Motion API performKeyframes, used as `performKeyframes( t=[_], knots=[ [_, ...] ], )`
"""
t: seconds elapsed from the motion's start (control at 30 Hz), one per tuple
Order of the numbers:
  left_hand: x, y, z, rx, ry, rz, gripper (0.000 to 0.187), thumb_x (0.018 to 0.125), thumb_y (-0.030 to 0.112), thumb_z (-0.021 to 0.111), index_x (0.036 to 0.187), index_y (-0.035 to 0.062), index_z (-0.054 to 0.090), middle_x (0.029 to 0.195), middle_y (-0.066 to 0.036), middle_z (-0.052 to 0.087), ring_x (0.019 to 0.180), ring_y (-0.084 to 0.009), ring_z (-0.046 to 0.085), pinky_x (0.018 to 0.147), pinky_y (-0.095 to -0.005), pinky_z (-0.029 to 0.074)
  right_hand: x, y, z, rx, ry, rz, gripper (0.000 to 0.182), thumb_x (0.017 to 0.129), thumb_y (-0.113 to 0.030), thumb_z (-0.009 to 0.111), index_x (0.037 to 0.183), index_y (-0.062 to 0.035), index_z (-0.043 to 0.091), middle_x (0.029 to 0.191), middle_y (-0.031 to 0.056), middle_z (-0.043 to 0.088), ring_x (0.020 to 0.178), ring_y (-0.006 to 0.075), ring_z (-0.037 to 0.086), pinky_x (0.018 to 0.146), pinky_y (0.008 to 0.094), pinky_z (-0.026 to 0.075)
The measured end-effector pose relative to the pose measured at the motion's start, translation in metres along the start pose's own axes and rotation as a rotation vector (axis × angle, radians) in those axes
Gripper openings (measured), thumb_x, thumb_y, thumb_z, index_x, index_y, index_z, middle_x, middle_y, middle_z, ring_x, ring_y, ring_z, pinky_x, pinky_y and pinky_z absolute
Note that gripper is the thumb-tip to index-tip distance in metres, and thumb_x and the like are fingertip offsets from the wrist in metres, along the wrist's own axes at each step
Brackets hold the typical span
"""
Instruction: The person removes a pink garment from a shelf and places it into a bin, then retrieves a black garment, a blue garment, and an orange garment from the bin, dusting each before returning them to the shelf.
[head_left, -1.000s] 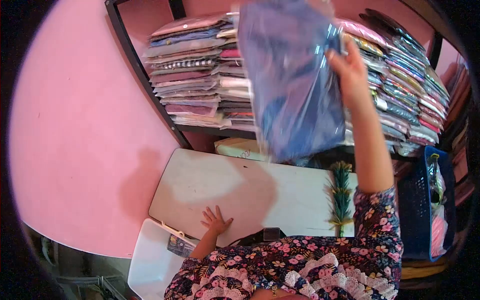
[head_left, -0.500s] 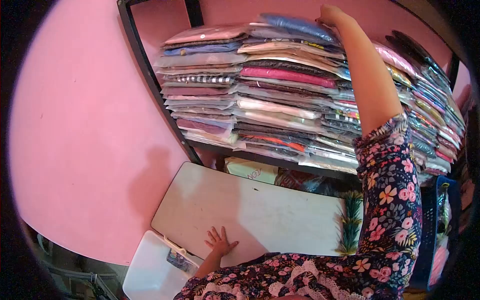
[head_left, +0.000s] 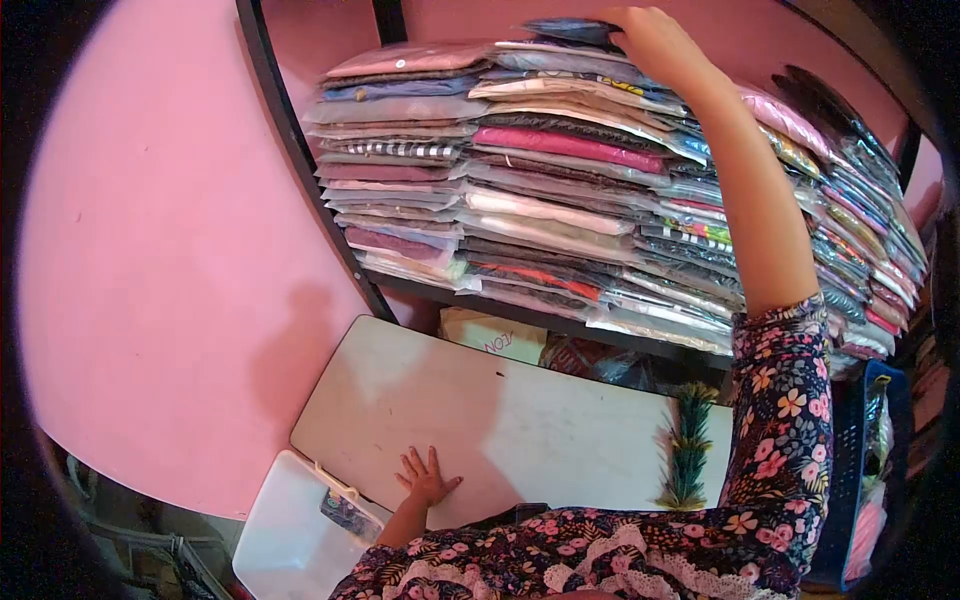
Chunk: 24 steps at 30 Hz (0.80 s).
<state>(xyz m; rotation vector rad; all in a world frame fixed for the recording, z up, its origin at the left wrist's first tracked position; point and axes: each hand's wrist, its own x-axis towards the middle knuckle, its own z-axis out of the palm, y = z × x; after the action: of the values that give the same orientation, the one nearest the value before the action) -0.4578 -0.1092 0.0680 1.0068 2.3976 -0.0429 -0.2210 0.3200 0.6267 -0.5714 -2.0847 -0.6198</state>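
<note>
High on the shelf, my right hand (head_left: 655, 45) has its fingers closed at the right end of a dark blue plastic-wrapped garment (head_left: 568, 30), on top of the middle stack. Under that garment lie more bagged garments, among them a bright pink one (head_left: 570, 146). My left hand (head_left: 428, 482) lies spread on the white tabletop (head_left: 580, 430), with nothing in it. Part of the blue garment is hidden behind the right hand's fingers.
A black shelf frame (head_left: 300, 150) holds several garment stacks. Left is a pink wall (head_left: 170, 250). A white container (head_left: 290, 530) stands at the lower left. Green tinsel (head_left: 686, 450) lies on the table's right part, near a blue basket (head_left: 850, 480). Below the shelf is a printed bag (head_left: 490, 333).
My right hand and the blue garment have shifted left, and the garment shows less blur and less of its surface. My left hand remains spread on the tabletop.
</note>
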Motion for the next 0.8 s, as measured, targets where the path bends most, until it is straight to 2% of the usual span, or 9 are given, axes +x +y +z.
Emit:
performKeyframes(
  t=[0.03,0.1,0.13,0.2,0.33,0.4,0.5,0.8],
  knots=[
    [0.000,0.001,-0.001,0.002,0.002,0.000,0.108,0.072,0.074,0.052,0.148,0.0209,-0.005,0.149,-0.022,-0.020,0.135,-0.0446,-0.022,0.099,-0.0703,-0.004,0.004,0.009,0.015,-0.001,0.002,0.002,0.023,0.076,-0.012,0.061,0.097,-0.0057,0.065,0.089,0.0218,0.064,0.084,0.0397,0.061,0.075,0.0487,0.048],
    [-0.001,0.003,-0.001,0.003,0.000,-0.012,0.109,0.072,0.074,0.052,0.148,0.0212,-0.005,0.149,-0.022,-0.020,0.135,-0.0449,-0.021,0.099,-0.0707,-0.005,0.012,0.012,0.032,-0.146,-0.081,-0.013,0.026,0.085,-0.014,0.058,0.111,-0.0115,0.058,0.095,0.0101,0.066,0.082,0.0277,0.064,0.073,0.0371,0.051],
    [-0.001,0.003,-0.001,0.002,0.001,-0.013,0.109,0.072,0.074,0.052,0.148,0.0212,-0.005,0.149,-0.022,-0.020,0.135,-0.0449,-0.021,0.099,-0.0707,-0.005,0.010,0.008,0.031,-0.145,-0.080,-0.014,0.026,0.085,-0.014,0.058,0.111,-0.0115,0.058,0.095,0.0101,0.066,0.082,0.0277,0.064,0.073,0.0371,0.051],
    [-0.001,0.002,0.000,0.011,0.006,-0.014,0.109,0.072,0.074,0.052,0.148,0.0209,-0.005,0.149,-0.022,-0.020,0.135,-0.0452,-0.022,0.099,-0.0708,-0.005,0.002,-0.004,0.024,0.057,-0.022,0.076,0.022,0.078,-0.012,0.061,0.099,-0.0059,0.061,0.093,0.0210,0.064,0.085,0.0396,0.061,0.075,0.0484,0.048],
    [-0.001,-0.001,0.003,-0.013,0.019,0.007,0.109,0.071,0.074,0.052,0.148,0.0206,-0.005,0.149,-0.023,-0.020,0.135,-0.0454,-0.021,0.099,-0.0708,-0.005,-0.001,-0.007,0.014,0.091,0.010,-0.018,0.031,0.079,-0.015,0.062,0.106,-0.0065,0.053,0.102,0.0190,0.062,0.091,0.0381,0.060,0.077,0.0459,0.048],
    [-0.001,-0.001,0.003,-0.009,0.042,0.024,0.109,0.072,0.074,0.052,0.148,0.0207,-0.004,0.149,-0.023,-0.020,0.135,-0.0452,-0.021,0.099,-0.0705,-0.005,-0.001,0.000,0.020,0.053,0.010,-0.199,0.020,0.083,-0.018,0.059,0.103,-0.0125,0.062,0.094,0.0109,0.065,0.083,0.0329,0.061,0.073,0.0411,0.050],
    [-0.005,0.001,-0.002,-0.016,0.021,0.014,0.108,0.072,0.075,0.051,0.148,0.0211,-0.005,0.149,-0.022,-0.019,0.135,-0.0448,-0.021,0.099,-0.0706,-0.004,-0.005,0.002,0.021,0.062,0.037,-0.260,0.016,0.084,-0.018,0.059,0.098,-0.0114,0.063,0.092,0.0087,0.065,0.083,0.0308,0.062,0.071,0.0410,0.050],
    [-0.009,0.006,-0.008,0.009,0.007,-0.005,0.107,0.072,0.075,0.050,0.148,0.0205,-0.002,0.150,-0.022,-0.018,0.135,-0.0444,-0.020,0.099,-0.0707,-0.002,-0.004,-0.001,0.030,-0.040,0.035,-0.256,0.013,0.084,-0.020,0.058,0.092,-0.0115,0.065,0.088,0.0050,0.066,0.080,0.0291,0.062,0.069,0.0407,0.051]
  ],
)
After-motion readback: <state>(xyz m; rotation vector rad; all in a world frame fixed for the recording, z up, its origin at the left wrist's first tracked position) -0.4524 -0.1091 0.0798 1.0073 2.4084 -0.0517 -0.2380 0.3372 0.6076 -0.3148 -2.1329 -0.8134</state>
